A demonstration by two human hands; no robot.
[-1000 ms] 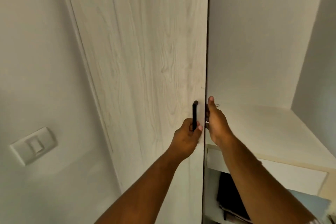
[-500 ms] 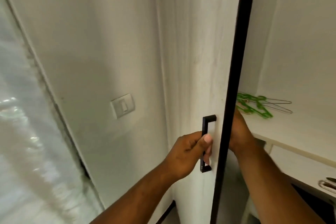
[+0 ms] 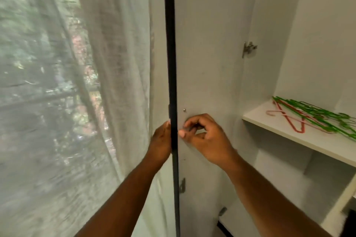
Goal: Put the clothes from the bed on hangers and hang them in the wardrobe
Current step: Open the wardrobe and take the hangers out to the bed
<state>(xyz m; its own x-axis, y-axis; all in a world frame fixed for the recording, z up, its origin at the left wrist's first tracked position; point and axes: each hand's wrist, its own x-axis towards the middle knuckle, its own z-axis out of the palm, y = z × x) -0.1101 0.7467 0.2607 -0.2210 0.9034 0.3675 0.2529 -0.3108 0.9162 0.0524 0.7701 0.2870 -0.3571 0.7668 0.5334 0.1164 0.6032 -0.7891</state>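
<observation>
The wardrobe door [image 3: 208, 63] stands open, its black edge [image 3: 171, 44] facing me. My left hand [image 3: 160, 140] reaches round the door's outer side and grips the door handle, which the edge mostly hides. On the inner side, my right hand [image 3: 204, 136] has its fingers curled, with the fingertips against the door's inner face beside the edge, holding nothing. Several green hangers [image 3: 316, 115] and red and pink hangers [image 3: 289, 119] lie in a pile on a white wardrobe shelf [image 3: 289, 132] at the right. No clothes or bed are in view.
A sheer white curtain [image 3: 92, 63] over a window fills the left, close behind the open door. A metal hinge [image 3: 248, 49] sits on the wardrobe's side wall. Below the shelf are a white compartment [image 3: 279, 179] and a divider.
The door has swung wide open to the left and my view turned with it, showing the curtain. My right hand moved from the door's edge onto its inner face.
</observation>
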